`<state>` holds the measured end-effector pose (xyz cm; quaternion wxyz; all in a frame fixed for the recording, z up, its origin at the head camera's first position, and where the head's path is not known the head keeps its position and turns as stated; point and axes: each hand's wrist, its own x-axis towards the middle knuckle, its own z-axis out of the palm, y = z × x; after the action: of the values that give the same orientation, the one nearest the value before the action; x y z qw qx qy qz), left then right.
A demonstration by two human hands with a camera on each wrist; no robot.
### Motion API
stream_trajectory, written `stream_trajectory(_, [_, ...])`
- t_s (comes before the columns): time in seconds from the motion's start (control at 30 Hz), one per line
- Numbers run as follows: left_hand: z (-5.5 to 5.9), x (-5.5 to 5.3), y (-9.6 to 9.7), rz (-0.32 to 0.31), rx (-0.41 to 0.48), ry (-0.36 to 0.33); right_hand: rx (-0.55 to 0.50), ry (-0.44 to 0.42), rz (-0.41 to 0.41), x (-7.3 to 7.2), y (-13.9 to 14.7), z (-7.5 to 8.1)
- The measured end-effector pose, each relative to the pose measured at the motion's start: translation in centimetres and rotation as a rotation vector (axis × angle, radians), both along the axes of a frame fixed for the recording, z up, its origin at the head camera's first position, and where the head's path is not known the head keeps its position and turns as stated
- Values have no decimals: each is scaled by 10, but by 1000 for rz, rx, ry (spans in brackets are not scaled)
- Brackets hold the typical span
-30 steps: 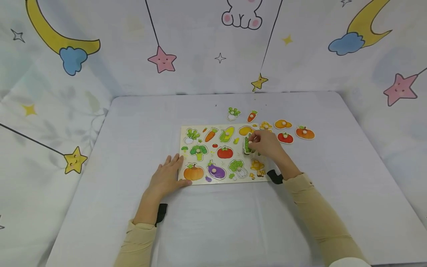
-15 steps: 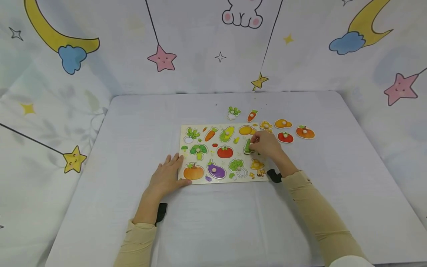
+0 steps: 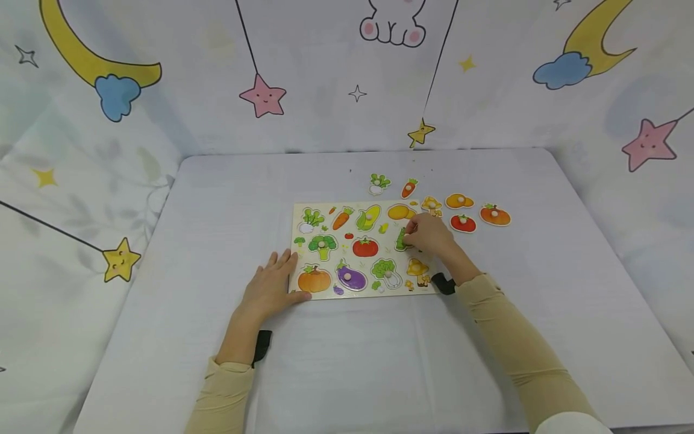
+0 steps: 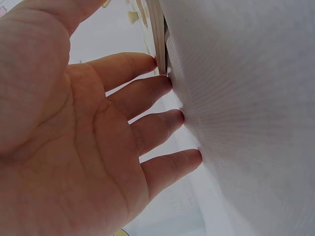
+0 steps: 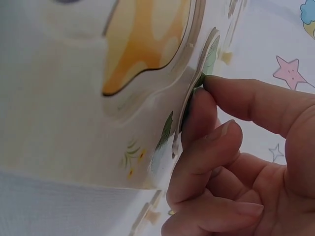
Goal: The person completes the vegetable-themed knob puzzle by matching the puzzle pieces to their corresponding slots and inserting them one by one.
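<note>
A wooden vegetable puzzle board (image 3: 344,265) lies on the table. My left hand (image 3: 269,286) rests at its left edge with fingers spread, the thumb on the near-left corner. In the left wrist view, fingertips (image 4: 165,82) of that hand touch the board's edge and the white cloth. My right hand (image 3: 428,234) pinches a green vegetable puzzle piece (image 3: 400,240) at the board's right side, between thumb and index finger. Seen from the right wrist, this green piece (image 5: 210,56) stands slightly proud of the board, and the pinching fingers hide its knob.
Beyond the board lie loose knobbed pieces: a white radish (image 3: 378,184), a carrot (image 3: 409,188), a mushroom (image 3: 431,205), a potato (image 3: 459,201), a tomato (image 3: 463,223) and a pumpkin (image 3: 495,214). A knobbed eggplant piece (image 3: 352,278) sits in the board. A patterned cloth hangs behind.
My right hand has shifted and turned slightly with the green piece, which now lies closer over its place on the board. My left hand has stayed put.
</note>
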<state>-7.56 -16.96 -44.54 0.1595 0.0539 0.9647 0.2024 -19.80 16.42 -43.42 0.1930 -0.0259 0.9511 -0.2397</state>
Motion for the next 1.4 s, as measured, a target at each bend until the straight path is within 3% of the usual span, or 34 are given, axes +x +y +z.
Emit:
stream_trajectory(0.43, [1, -2, 2, -2, -2, -4, 12, -23, 5, -1, 1, -1])
stream_trajectory(0.73, [1, 0, 2, 5, 6, -5, -76, 3, -2, 8, 14, 3])
stream_trajectory(0.93, [2, -1, 3, -1, 1, 5, -82, 42, -99, 8, 57, 13])
stream_trajectory(1.17, [4, 0, 3, 3, 1, -5, -95, 117, -304, -9, 126, 16])
stream_trajectory(1.4, [2, 0, 2, 8, 7, -11, 7, 66, -371, -22, 162, 6])
